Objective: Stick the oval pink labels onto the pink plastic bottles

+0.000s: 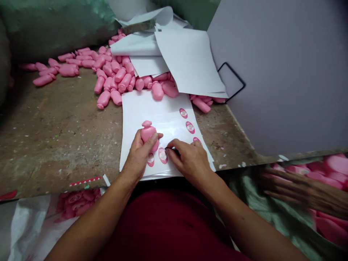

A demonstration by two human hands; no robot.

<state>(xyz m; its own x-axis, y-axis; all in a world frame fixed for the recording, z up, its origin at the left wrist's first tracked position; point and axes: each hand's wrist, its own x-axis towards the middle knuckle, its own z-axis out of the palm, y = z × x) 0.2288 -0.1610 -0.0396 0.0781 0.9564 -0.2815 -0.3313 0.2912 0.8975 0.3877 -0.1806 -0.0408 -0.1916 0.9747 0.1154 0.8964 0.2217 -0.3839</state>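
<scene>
We had before us a worn brown wooden table [81,145], speckled with pale flecks. A large, smooth grey panel [282,79] stood along its right side, and a bulky green sack [54,27] lay across the far left. A black wire loop [240,81] stuck out beside the panel. Beyond the table's near right edge, another person's hand [293,186], blurred, reached over pink pieces [337,166] and green sheeting [250,192]. Below the near left edge we saw a white bag [29,221] with more pink pieces.

Loose white paper sheets [190,61] lay over part of a heap of pink bottles [108,72] toward the back. In front of them, a stack of glossy white label sheets [136,108] reached the table's near edge.

Over that stack, our left hand [138,156] was closed around a small pink plastic bottle [149,134], its knobbed cap pointing away from us. Our right hand [190,156] was pinched nearly shut on a small dark object [174,150], just beside the bottle.

Pink oval labels [162,155] showed on the top sheet: two near its front edge, between our hands, and three in a row down its right side, the nearest partly covered by our right hand.
</scene>
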